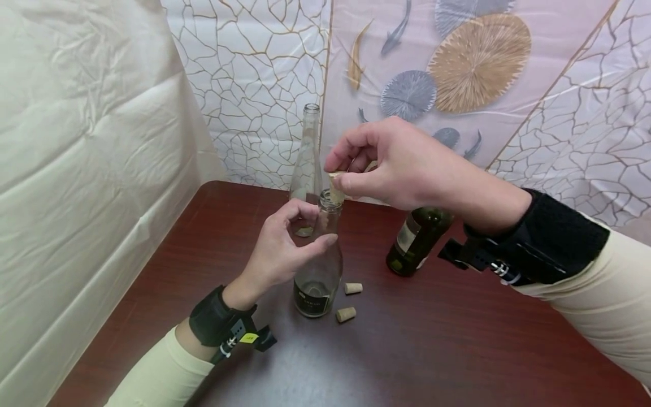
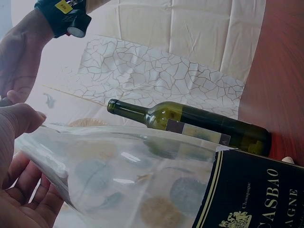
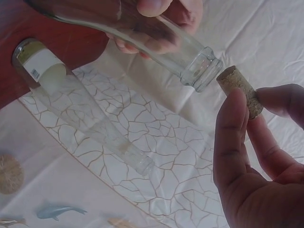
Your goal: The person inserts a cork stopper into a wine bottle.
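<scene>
Head camera: I have both hands meeting at the neck of a clear bottle (image 1: 329,264), which stands on the bench (image 1: 432,345) some way in from its left edge. The left hand (image 1: 277,246) is wrapped about the neck below the mouth (image 1: 330,199), thumb on the near side and fingers curling round the far side. Above it, the right hand (image 1: 402,164) pinches a cork (image 3: 241,86) between thumb and fingers. From the right wrist I can see that the cork's end is lined up just beside the mouth, with a narrow gap between the two, so it is not in the bottle.

Two more items lie on the bench right of the bottle's base: a loose cork (image 1: 353,288) and, nearer the bench's front edge, another loose cork (image 1: 346,315). Close to the far edge I have a second clear bottle (image 1: 307,161), behind the first one, and farther right a green bottle (image 1: 421,240), its upper part hidden from my head view by the right hand. My left wrist view shows that neck whole, its top bare.
</scene>
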### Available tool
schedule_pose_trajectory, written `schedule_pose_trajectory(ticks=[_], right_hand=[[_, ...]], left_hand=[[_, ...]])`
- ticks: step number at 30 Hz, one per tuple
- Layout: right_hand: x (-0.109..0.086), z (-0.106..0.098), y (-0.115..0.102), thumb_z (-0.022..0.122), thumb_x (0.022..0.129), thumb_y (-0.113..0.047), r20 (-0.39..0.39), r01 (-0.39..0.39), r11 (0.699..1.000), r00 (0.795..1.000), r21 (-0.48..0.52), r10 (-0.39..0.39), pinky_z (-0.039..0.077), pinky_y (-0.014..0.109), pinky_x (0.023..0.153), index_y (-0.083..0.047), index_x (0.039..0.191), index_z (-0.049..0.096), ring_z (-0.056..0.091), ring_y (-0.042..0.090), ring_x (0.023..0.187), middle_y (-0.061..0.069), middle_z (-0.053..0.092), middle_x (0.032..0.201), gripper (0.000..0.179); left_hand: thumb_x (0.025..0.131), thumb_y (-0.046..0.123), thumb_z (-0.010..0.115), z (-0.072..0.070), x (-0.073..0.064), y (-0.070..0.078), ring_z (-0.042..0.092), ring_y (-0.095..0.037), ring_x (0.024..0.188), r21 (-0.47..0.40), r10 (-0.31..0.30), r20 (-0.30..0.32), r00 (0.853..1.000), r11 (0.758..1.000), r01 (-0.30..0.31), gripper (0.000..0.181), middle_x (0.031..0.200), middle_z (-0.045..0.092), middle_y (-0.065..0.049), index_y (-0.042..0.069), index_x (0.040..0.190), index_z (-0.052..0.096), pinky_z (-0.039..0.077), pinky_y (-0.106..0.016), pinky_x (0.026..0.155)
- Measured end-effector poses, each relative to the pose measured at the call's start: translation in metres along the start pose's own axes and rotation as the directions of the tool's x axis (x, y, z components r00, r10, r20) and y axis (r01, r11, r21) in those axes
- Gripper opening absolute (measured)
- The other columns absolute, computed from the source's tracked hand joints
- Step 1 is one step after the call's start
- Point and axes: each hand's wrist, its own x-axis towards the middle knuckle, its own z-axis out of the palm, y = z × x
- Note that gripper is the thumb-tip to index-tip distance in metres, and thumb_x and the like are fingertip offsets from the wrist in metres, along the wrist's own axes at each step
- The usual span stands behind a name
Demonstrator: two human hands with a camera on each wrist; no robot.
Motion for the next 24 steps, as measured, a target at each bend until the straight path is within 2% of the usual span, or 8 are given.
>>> schedule_pose_trajectory(ticks=[8,12,16,24], right_hand=[[0.004,0.002,0.000,0.071,0.092,-0.012,-0.006,-0.017,1.000,1.000,-0.009,0.017,0.051,0.023,0.066,-0.014,0.101,0.075,0.068,0.014,0.078,0.003,0.074,0.085,0.010],[0.005,0.002,0.000,0.072,0.093,-0.013,-0.016,-0.004,1.000,1.000,-0.015,0.003,0.052,0.022,0.067,-0.014,0.103,0.076,0.069,0.014,0.078,0.003,0.075,0.085,0.011],[0.004,0.005,0.001,0.072,0.094,-0.014,-0.029,0.017,1.000,0.999,-0.026,-0.018,0.054,0.022,0.071,-0.014,0.104,0.076,0.070,0.013,0.081,0.003,0.075,0.086,0.011],[0.005,0.013,0.004,0.074,0.094,-0.014,-0.008,0.042,0.996,0.999,-0.081,-0.043,0.058,0.032,0.081,-0.015,0.102,0.075,0.070,0.013,0.085,0.002,0.076,0.089,0.008]], left_hand=[[0.084,0.008,0.086,0.000,0.000,0.000,0.065,-0.015,0.093,0.000,0.000,0.009,1.000,1.000,0.000,0.032,0.106,0.069,-0.006,0.007,0.109,0.066,0.060,-0.031,0.085],[0.084,0.008,0.086,-0.001,0.001,0.000,0.065,-0.015,0.094,-0.001,0.010,0.013,1.000,1.000,-0.010,0.033,0.106,0.069,-0.005,0.007,0.109,0.066,0.060,-0.029,0.086],[0.084,0.007,0.086,-0.002,0.002,0.000,0.065,-0.014,0.094,-0.007,0.018,0.016,1.000,1.000,-0.018,0.032,0.106,0.069,-0.005,0.007,0.109,0.066,0.061,-0.034,0.088],[0.083,0.006,0.086,-0.001,0.000,-0.002,0.066,-0.014,0.095,-0.018,0.015,0.009,1.000,1.000,-0.015,0.032,0.107,0.068,-0.005,0.007,0.108,0.066,0.062,-0.043,0.090]])
